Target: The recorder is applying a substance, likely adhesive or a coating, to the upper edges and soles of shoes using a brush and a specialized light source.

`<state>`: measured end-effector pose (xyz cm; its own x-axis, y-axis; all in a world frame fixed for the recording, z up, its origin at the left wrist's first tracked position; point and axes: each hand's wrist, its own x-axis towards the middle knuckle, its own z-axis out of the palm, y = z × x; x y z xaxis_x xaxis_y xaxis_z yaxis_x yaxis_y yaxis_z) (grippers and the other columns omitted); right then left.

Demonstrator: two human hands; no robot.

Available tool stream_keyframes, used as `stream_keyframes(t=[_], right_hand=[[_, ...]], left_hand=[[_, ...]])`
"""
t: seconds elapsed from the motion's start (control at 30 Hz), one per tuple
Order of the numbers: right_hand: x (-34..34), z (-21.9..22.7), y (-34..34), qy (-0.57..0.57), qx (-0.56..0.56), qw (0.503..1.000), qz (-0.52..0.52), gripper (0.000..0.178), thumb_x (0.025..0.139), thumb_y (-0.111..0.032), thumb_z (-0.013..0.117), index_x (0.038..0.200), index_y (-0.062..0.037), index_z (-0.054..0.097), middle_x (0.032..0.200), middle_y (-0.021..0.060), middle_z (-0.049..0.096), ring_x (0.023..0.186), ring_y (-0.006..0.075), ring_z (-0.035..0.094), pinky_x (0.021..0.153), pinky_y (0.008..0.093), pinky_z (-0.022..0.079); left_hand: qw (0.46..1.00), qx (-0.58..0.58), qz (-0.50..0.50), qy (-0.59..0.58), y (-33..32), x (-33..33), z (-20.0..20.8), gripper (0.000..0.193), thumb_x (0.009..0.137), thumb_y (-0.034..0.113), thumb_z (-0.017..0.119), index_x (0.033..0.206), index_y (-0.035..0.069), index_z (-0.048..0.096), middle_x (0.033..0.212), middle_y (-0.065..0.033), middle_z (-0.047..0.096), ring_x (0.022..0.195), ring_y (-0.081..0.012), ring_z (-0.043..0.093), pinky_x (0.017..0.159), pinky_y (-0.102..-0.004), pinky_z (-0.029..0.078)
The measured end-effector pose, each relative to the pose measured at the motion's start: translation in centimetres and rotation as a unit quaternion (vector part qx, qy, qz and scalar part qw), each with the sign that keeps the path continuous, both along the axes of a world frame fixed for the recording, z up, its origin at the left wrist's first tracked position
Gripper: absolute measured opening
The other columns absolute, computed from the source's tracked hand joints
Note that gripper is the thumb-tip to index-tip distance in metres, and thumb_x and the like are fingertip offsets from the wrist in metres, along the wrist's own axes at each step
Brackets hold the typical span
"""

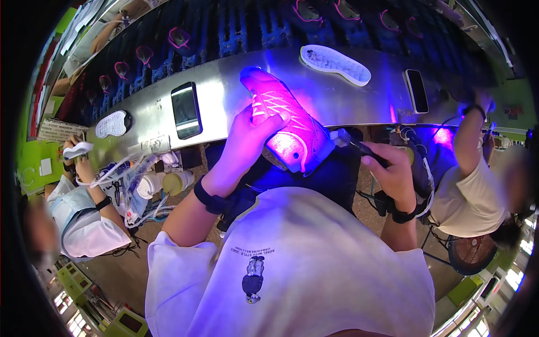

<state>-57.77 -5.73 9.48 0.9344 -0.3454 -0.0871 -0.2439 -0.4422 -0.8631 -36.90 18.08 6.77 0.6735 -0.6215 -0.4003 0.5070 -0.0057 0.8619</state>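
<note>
Steel bench [368, 104] runs across the far side. Pink-lit lace-up sneaker [303, 126] held over its near edge, toe far. Left hand [251, 132] grips the sneaker; right hand [393, 171] grasps dark-handled brush [368, 151], head by the heel, contact unclear.

The shoe [300, 124] is pink-red with pale criss-cross laces [274, 103], the brush handle [370, 153] black, and the larger sole [337, 65] white, seemingly mottled grey.
</note>
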Motion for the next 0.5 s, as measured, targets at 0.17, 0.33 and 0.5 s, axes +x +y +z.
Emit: stream_keyframes(t=[0.17, 0.33, 0.5], right_hand=[[2.5, 0.9, 0.0, -0.003, -0.019, 1.000, 0.019, 0.031, 0.083, -0.009, 0.079, 0.114, -0.0031, 0.074, 0.080, 0.0089, 0.069, 0.070, 0.0158, 0.063, 0.068, 0.0287, 0.048], [4.2, 1.6, -0.4, 0.005, -0.051, 0.997, 0.061, 0.033, 0.081, -0.007, 0.080, 0.113, -0.0024, 0.074, 0.083, 0.0101, 0.071, 0.073, 0.0172, 0.066, 0.070, 0.0294, 0.050], [7.0, 3.5, 0.7, -0.037, -0.118, 0.989, 0.080, 0.034, 0.078, -0.004, 0.081, 0.111, -0.0025, 0.074, 0.088, 0.0129, 0.072, 0.076, 0.0196, 0.068, 0.073, 0.0287, 0.051]], left_hand=[[1.000, -0.009, 0.019, 0.011, 0.6, 0.2, -0.3, 0.046, 0.092, 0.020, 0.071, 0.128, -0.004, 0.055, 0.113, -0.0117, 0.068, 0.101, -0.0195, 0.070, 0.089, -0.0328, 0.057], [0.996, -0.051, 0.034, 0.060, 1.7, 1.3, 0.0, 0.044, 0.096, 0.030, 0.065, 0.127, -0.001, 0.056, 0.108, -0.0090, 0.069, 0.097, -0.0173, 0.071, 0.079, -0.0270, 0.058], [0.973, -0.065, 0.043, 0.218, 3.0, 1.5, 2.2, 0.041, 0.100, 0.034, 0.059, 0.132, 0.008, 0.054, 0.118, -0.0077, 0.066, 0.104, -0.0189, 0.069, 0.080, -0.0303, 0.060]])
